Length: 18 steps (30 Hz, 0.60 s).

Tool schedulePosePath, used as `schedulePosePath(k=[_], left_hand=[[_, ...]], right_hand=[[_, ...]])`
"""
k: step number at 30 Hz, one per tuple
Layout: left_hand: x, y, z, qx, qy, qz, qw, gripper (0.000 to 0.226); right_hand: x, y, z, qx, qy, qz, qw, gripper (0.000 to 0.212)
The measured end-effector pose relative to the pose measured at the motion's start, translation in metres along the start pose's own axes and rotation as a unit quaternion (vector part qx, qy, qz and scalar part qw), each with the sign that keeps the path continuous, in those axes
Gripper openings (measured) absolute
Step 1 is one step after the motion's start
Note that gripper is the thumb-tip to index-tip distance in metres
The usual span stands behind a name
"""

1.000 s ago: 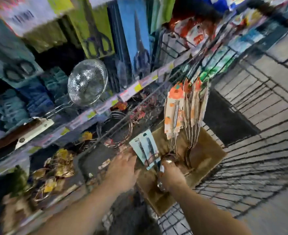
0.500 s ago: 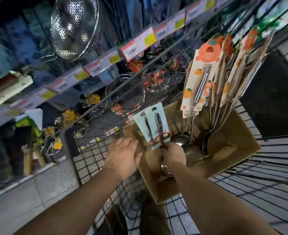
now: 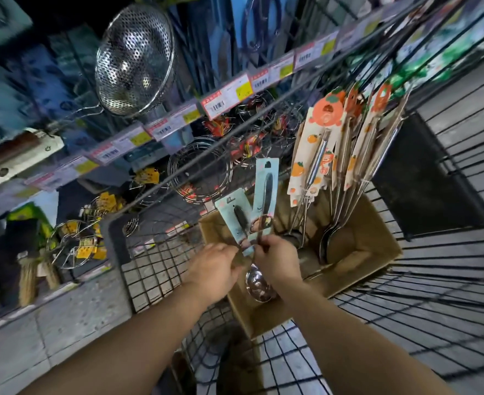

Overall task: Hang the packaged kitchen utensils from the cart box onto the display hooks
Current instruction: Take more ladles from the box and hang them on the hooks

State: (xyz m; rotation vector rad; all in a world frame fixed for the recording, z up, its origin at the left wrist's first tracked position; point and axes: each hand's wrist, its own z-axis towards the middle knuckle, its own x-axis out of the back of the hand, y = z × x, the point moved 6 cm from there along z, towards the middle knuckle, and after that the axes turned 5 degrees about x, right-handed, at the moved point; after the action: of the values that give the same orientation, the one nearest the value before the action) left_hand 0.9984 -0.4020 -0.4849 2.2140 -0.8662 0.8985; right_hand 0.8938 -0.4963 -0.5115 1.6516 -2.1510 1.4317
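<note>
A brown cardboard box (image 3: 377, 246) stands in the wire cart. Above its near corner my right hand (image 3: 277, 259) grips the stem of a steel ladle on a light-blue card (image 3: 266, 192); the bowl (image 3: 259, 282) hangs below my fist. A second, shorter blue-carded utensil (image 3: 236, 220) leans beside it, and my left hand (image 3: 213, 266) touches its lower end with fingers curled. Whether that hand grips it I cannot tell. Several orange-carded utensils (image 3: 320, 143) stand upright in the box's far side.
The black wire cart (image 3: 434, 280) surrounds the box. Shelf rails with price tags (image 3: 226, 101) run diagonally above. A steel strainer (image 3: 135, 64) hangs upper left; wire racks (image 3: 200, 172) sit on the shelf behind. Grey floor lies lower left.
My right hand has lifted the long blue-carded ladle higher, so its bowl now shows below the fist. My left hand moved in to the shorter card. The view tilted down slightly.
</note>
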Motion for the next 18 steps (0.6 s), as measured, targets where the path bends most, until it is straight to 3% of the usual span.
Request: schedulePosePath(k=[5, 9, 14, 18], left_hand=[[-0.003, -0.001, 0.004, 0.049, -0.023, -0.08, 0.995, 0.032], [-0.01, -0.016, 0.005, 0.101, -0.001, -0.248, 0.964, 0.018], [-0.011, -0.038, -0.001, 0.144, 0.008, -0.329, 0.933, 0.009], [-0.006, -0.056, -0.007, 0.15, 0.014, -0.31, 0.939, 0.008]], right_hand=[[0.004, -0.036, -0.007, 0.077, 0.008, -0.001, 0.997, 0.016], [0.003, -0.046, -0.011, 0.097, 0.012, 0.025, 0.995, 0.02], [0.004, -0.001, 0.003, 0.039, -0.025, -0.043, 0.998, 0.028], [-0.024, 0.033, 0.024, -0.006, -0.132, -0.149, 0.98, 0.036]])
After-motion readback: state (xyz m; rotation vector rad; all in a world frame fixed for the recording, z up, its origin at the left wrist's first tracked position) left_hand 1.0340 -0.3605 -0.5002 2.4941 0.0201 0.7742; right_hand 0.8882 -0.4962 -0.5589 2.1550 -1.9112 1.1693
